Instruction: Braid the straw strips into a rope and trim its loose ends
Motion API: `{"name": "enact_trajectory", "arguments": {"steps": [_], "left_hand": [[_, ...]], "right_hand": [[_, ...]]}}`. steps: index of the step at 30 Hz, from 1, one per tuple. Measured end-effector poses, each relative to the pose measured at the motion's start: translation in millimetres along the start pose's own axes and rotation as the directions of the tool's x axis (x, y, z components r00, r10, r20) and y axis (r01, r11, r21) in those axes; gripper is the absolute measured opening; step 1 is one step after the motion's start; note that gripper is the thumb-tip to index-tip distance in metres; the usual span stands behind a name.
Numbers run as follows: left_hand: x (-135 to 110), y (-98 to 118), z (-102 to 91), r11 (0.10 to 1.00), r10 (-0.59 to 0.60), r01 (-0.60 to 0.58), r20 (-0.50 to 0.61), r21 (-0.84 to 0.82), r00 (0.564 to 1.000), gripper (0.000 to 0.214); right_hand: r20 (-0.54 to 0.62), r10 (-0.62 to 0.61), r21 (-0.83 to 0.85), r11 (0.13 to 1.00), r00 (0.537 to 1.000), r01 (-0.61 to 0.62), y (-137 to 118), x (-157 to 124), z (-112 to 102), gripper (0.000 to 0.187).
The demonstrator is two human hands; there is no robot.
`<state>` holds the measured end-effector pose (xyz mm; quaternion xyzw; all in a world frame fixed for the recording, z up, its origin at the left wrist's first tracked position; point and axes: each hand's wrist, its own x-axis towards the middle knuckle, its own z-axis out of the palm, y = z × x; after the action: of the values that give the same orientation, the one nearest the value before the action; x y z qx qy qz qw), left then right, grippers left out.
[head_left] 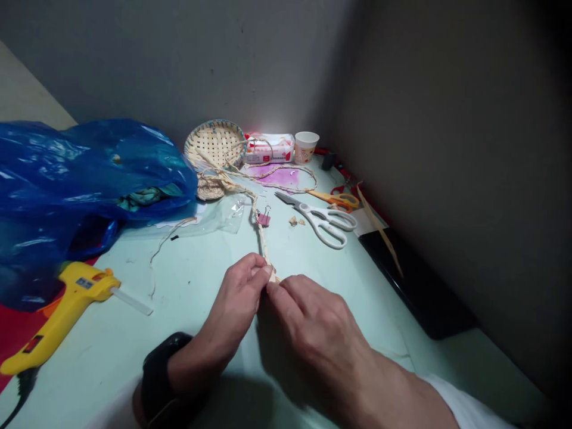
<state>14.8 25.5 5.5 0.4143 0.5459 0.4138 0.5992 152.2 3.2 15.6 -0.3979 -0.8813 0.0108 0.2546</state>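
Observation:
A pale, twisted plant-fibre cord (262, 239) runs from a bundle of loose fibre (222, 177) toward me. My left hand (241, 289) is closed on the cord's near end, pinching it between thumb and fingers. Right beside it, my right hand (313, 313) is also closed, its thumb and index finger gripping the strands at the same end. The fingertips of both hands almost touch, and they hide the very tip. Farther up, a pink binder clip (263, 220) sits at the cord.
White-handled scissors (328, 223) and orange-handled scissors (342, 200) lie right of the cord. A yellow glue gun (62, 316) and blue plastic bag (98, 173) are left. Behind stand a woven basket (215, 143) and paper cup (306, 147). A black flat object (415, 286) lies right, by the wall.

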Motion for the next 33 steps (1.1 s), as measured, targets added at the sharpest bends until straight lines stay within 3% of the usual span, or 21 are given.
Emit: {"name": "enact_trajectory", "arguments": {"steps": [8, 10, 13, 16, 18, 19, 23, 28, 30, 33], "left_hand": [[-2.2, 4.3, 0.7, 0.973, -0.089, 0.092, 0.025, -0.211, 0.996, 0.013], [-3.7, 5.7, 2.6, 0.961, -0.086, 0.086, 0.014, -0.261, 0.996, 0.011], [-4.5, 7.0, 4.4, 0.96, -0.073, 0.064, -0.025, -0.272, 0.997, 0.012], [-3.4, 6.6, 4.0, 0.964, -0.063, 0.049, -0.044, -0.263, 0.997, 0.014], [-2.0, 5.5, 3.3, 0.965, -0.08, 0.067, -0.045, -0.253, 0.996, 0.016], [-1.4, 4.8, 3.0, 0.969, -0.084, 0.071, -0.043, -0.236, 0.996, 0.016], [-0.3, 1.6, 2.2, 0.986, -0.016, 0.01, -0.035, -0.169, 0.999, 0.018], [-1.0, 0.2, 2.3, 0.995, 0.028, -0.034, -0.062, -0.095, 0.998, 0.02], [-1.2, 0.2, 3.1, 0.998, 0.035, -0.041, -0.098, -0.057, 0.995, 0.019], [-2.0, -0.1, 4.8, 0.999, 0.034, -0.038, -0.15, -0.024, 0.988, 0.016]], "right_hand": [[-0.053, -0.117, -0.177, 0.979, 0.992, 0.106, -10.5, -2.2, 20.5, 0.027], [-0.041, -0.136, -0.127, 0.983, 0.99, 0.13, -12.4, 0.3, 17.0, 0.025], [0.022, -0.079, 0.148, 0.986, 0.997, 0.075, -8.1, 8.5, 1.5, 0.015], [0.065, 0.128, 0.449, 0.882, 0.99, -0.144, 7.7, 19.4, -13.8, 0.013], [0.115, 0.317, 0.5, 0.8, 0.941, -0.331, 20.7, 25.1, -15.9, 0.018], [0.189, 0.354, 0.516, 0.758, 0.916, -0.4, 26.4, 27.0, -14.3, 0.022], [0.434, 0.226, 0.628, 0.618, 0.872, -0.473, 36.6, 29.5, -0.2, 0.021], [0.602, 0.121, 0.731, 0.314, 0.79, -0.605, 35.8, 33.1, 9.7, 0.034], [0.604, 0.151, 0.729, 0.29, 0.782, -0.619, 37.2, 35.3, 11.9, 0.04], [0.547, 0.227, 0.737, 0.327, 0.806, -0.592, 39.8, 36.3, 17.3, 0.043]]}}
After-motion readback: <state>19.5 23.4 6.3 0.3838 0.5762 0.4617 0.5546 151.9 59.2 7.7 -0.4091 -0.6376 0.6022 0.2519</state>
